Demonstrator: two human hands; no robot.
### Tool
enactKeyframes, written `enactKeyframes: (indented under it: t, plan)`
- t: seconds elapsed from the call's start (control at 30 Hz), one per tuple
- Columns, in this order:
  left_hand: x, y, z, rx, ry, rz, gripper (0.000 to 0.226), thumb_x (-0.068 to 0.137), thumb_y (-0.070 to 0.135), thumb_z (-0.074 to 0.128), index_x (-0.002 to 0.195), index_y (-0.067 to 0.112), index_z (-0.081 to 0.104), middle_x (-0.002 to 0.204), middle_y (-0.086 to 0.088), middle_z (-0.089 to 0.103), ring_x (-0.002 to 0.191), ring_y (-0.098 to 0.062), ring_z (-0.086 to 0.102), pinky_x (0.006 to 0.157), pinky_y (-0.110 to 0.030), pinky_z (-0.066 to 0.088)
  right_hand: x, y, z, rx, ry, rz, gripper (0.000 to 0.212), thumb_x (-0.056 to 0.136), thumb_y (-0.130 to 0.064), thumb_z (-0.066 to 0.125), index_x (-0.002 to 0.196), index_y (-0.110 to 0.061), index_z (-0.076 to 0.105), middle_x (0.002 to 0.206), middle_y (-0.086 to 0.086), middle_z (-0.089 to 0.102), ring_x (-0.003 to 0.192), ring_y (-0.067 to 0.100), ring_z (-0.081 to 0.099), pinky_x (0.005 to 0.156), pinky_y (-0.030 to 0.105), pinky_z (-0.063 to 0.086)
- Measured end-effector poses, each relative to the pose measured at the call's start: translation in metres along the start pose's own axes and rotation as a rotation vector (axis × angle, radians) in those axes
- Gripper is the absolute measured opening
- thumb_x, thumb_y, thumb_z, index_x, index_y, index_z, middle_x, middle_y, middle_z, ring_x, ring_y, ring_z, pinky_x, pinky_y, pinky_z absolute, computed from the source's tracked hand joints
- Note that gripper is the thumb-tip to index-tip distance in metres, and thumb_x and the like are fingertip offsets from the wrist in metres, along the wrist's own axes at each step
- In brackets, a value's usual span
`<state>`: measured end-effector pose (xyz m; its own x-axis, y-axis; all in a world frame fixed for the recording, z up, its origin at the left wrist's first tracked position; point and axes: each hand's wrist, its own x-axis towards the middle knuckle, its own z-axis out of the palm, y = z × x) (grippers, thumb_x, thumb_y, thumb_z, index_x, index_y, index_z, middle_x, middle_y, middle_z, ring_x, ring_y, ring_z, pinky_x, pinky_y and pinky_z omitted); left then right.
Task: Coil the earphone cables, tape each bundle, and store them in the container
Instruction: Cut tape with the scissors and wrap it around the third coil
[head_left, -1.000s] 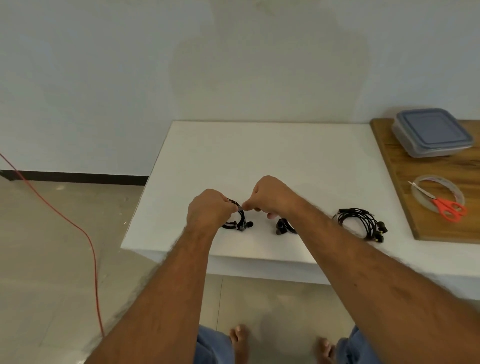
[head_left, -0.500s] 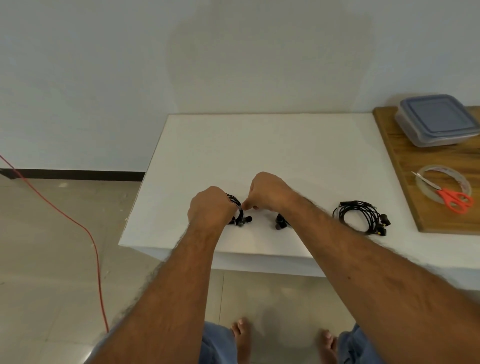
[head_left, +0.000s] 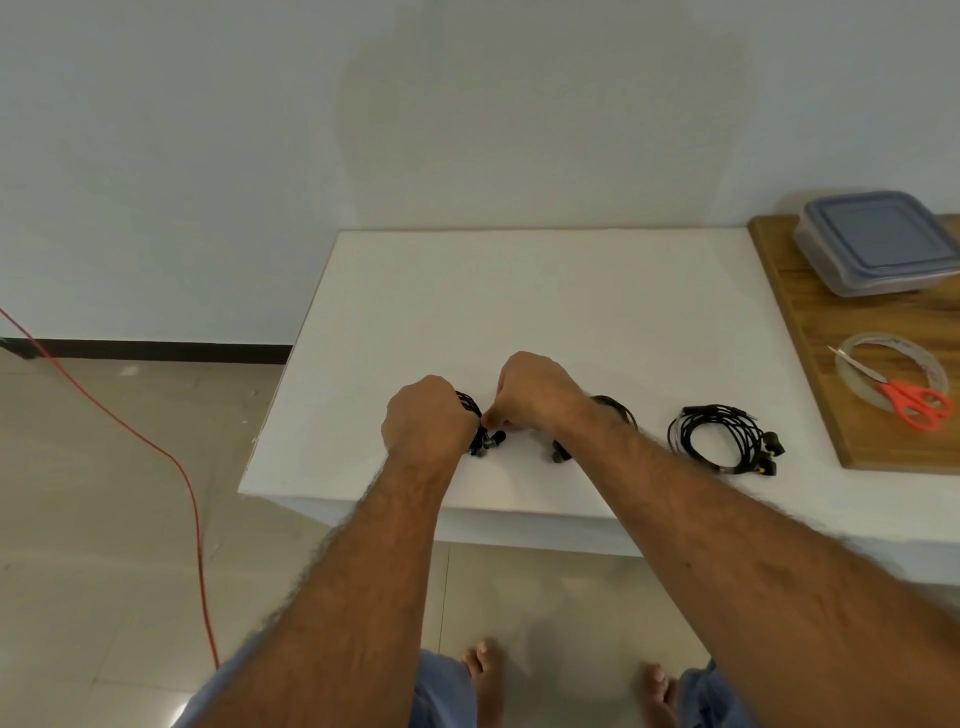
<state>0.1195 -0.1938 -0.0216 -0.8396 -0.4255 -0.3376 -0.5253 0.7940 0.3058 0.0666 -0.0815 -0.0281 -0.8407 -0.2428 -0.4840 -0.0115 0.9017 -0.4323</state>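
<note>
While the left hand (head_left: 428, 423) grips the earphone coil (head_left: 480, 434), its cable is pinched by the right hand (head_left: 535, 395).

White table (head_left: 545, 291): rectangular top, set against the wall. Wooden board (head_left: 810, 332): brown, at 3 o'clock on the table, running out of view at the right edge. Orange-handled scissors (head_left: 906, 397): on the board, blades pointing toward 10 o'clock. Red cord (head_left: 171, 462): on the tiled floor (head_left: 104, 519) at 8 o'clock, curving toward the near edge. Black baseboard (head_left: 156, 349): along the foot of the pale wall (head_left: 467, 104).
</note>
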Motion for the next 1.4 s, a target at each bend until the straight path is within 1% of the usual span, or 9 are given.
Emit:
enactKeyframes:
  t: [0.23,0.57,0.67,0.77,0.87,0.93,1.07,1.23,1.4]
  plan:
    - [-0.005,0.004,0.000,0.042,0.025,-0.013,0.022,0.078,0.015,0.063,0.063,0.014,0.048,0.061,0.001,0.049,0.051,-0.011,0.042,0.041,-0.022,0.028,0.001,-0.002,0.002,-0.023,0.027,-0.003,0.036,0.073,-0.021,0.077,0.058,-0.014,0.045,0.057,0.000,0.047,0.049,0.015,0.041,0.044,0.024,0.031]
    - [-0.005,0.003,0.001,0.083,0.071,-0.007,0.032,0.080,0.020,0.068,0.061,0.015,0.042,0.061,0.002,0.045,0.055,-0.012,0.045,0.041,-0.022,0.028,-0.001,-0.002,0.004,-0.006,0.047,-0.010,0.031,0.075,-0.020,0.077,0.061,-0.013,0.050,0.060,0.000,0.052,0.052,0.014,0.046,0.044,0.023,0.031]
    - [-0.005,0.000,0.000,0.066,0.071,-0.002,0.025,0.076,0.027,0.073,0.070,0.014,0.052,0.065,0.002,0.051,0.065,-0.017,0.052,0.041,-0.022,0.028,-0.002,-0.001,0.003,-0.003,0.050,-0.005,0.033,0.075,-0.021,0.079,0.062,-0.013,0.050,0.060,0.000,0.051,0.052,0.014,0.046,0.044,0.023,0.032]
    - [-0.004,0.000,0.003,0.036,0.103,0.021,0.009,0.077,0.018,0.068,0.084,0.012,0.066,0.078,-0.002,0.065,0.070,-0.019,0.058,0.046,-0.023,0.033,-0.002,-0.001,0.004,0.018,0.047,-0.019,0.030,0.075,-0.020,0.079,0.063,-0.012,0.053,0.061,0.000,0.053,0.054,0.014,0.049,0.045,0.023,0.033]
    - [-0.003,0.001,0.003,0.000,0.083,0.027,0.010,0.080,0.011,0.063,0.086,0.011,0.071,0.083,-0.005,0.070,0.072,-0.019,0.061,0.051,-0.024,0.038,-0.002,0.000,0.005,0.036,0.044,-0.037,0.018,0.074,-0.020,0.078,0.073,-0.010,0.063,0.066,0.001,0.060,0.064,0.019,0.059,0.049,0.022,0.039]
    - [-0.005,0.002,0.003,0.001,0.040,0.030,0.010,0.081,0.009,0.063,0.084,0.010,0.072,0.078,-0.004,0.068,0.069,-0.018,0.060,0.050,-0.023,0.037,-0.002,0.000,0.005,0.053,0.043,-0.037,0.016,0.074,-0.019,0.078,0.078,-0.009,0.066,0.069,0.002,0.063,0.067,0.020,0.061,0.051,0.023,0.042]
    - [-0.011,0.005,0.003,0.060,-0.028,0.049,0.011,0.081,0.009,0.064,0.071,0.012,0.063,0.059,0.001,0.051,0.062,-0.017,0.052,0.044,-0.023,0.031,-0.001,0.001,0.005,0.069,0.040,-0.020,0.021,0.073,-0.018,0.077,0.066,-0.011,0.058,0.061,0.001,0.058,0.055,0.017,0.053,0.047,0.022,0.038]
    - [-0.017,0.003,0.004,-0.010,-0.044,0.046,0.009,0.079,0.016,0.069,0.070,0.016,0.067,0.061,0.003,0.056,0.061,-0.017,0.054,0.046,-0.021,0.032,-0.001,-0.002,0.005,0.094,0.001,-0.003,0.009,0.076,-0.015,0.072,0.078,-0.008,0.067,0.065,0.001,0.060,0.056,0.017,0.055,0.053,0.024,0.047]
    - [-0.022,-0.005,0.005,-0.175,-0.068,0.018,0.008,0.077,0.027,0.071,0.074,0.019,0.074,0.062,0.006,0.060,0.056,-0.011,0.051,0.048,-0.021,0.033,-0.003,-0.003,0.003,0.180,-0.100,-0.011,0.009,0.079,-0.008,0.063,0.071,-0.005,0.065,0.063,0.009,0.063,0.056,0.023,0.057,0.055,0.029,0.050]
